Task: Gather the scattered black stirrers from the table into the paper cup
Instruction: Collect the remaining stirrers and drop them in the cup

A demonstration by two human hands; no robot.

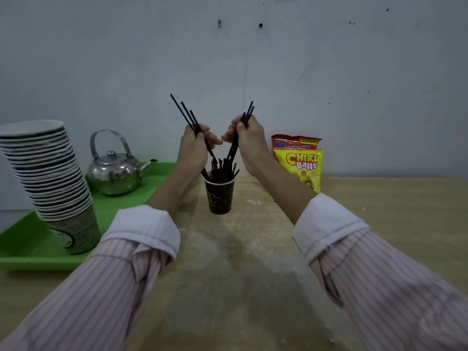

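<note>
A dark paper cup stands upright on the wooden table near the back wall, with several black stirrers sticking out of it. My left hand hovers just above the cup's left rim, closed around a small bunch of black stirrers that slant up to the left, their lower ends reaching into the cup. My right hand is above the cup's right side, closed on another bunch of stirrers slanting up to the right, lower ends at the cup's mouth.
A green tray at the left holds a leaning stack of paper cups and a metal kettle. Two snack bags stand against the wall to the right of the cup. The wooden table stretches right and toward me.
</note>
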